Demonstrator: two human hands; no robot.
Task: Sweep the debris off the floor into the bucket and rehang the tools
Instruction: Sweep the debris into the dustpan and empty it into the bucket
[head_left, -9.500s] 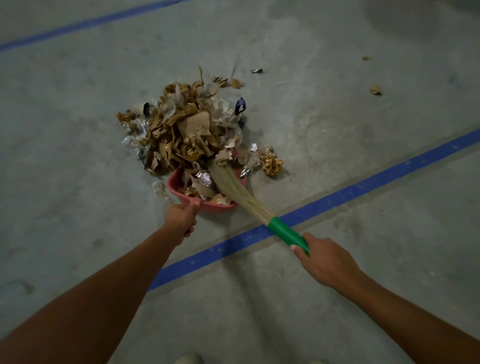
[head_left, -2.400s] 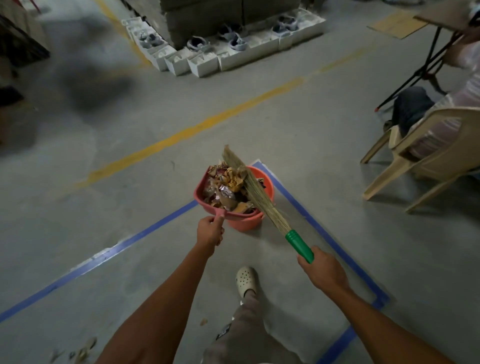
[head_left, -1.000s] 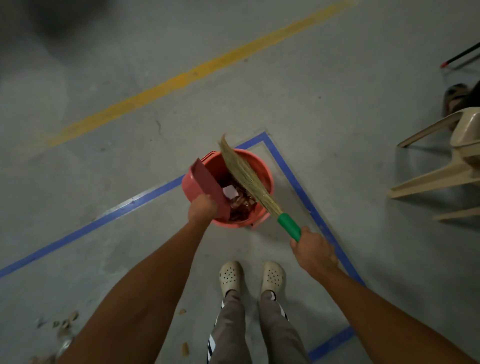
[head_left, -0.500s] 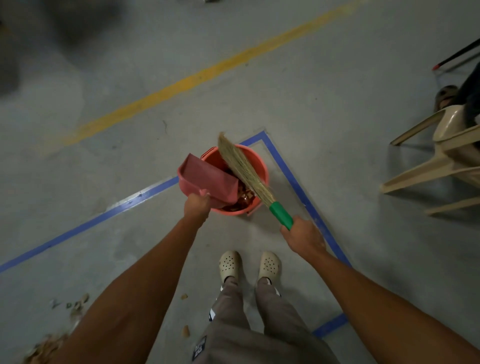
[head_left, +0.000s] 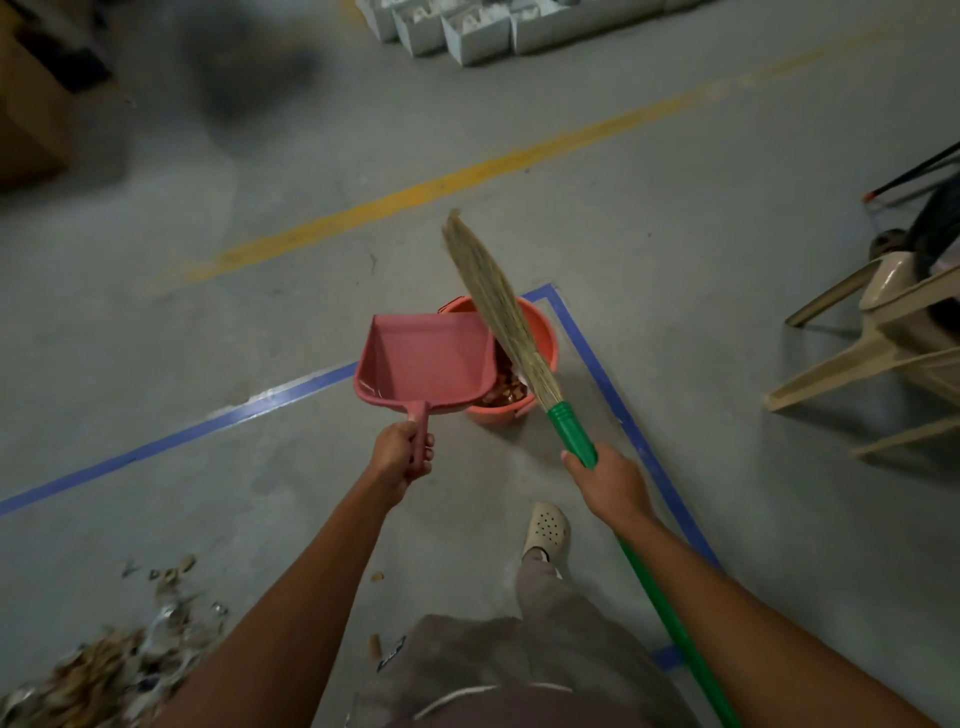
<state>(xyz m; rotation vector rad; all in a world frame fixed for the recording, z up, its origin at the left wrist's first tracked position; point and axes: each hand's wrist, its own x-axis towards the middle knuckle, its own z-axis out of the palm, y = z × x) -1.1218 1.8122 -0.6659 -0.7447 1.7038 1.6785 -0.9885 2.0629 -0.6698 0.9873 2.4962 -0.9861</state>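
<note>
Head view: we have bare concrete floor (head_left: 260, 322) left of and beyond the orange bucket (head_left: 545, 338), which sits inside the corner of the blue tape line (head_left: 597, 364). A plastic chair (head_left: 883, 332) stands well to the right. Our left hand (head_left: 402, 457) curls round the handle of the dustpan (head_left: 426, 364), now level over the bucket's left edge, no longer tipped into it. Our right hand (head_left: 610, 480) grips the broom (head_left: 517, 343). Its long axis runs near-right to far-left, bristles pointing away over the bucket. Debris (head_left: 104, 675) lies lower left.
</note>
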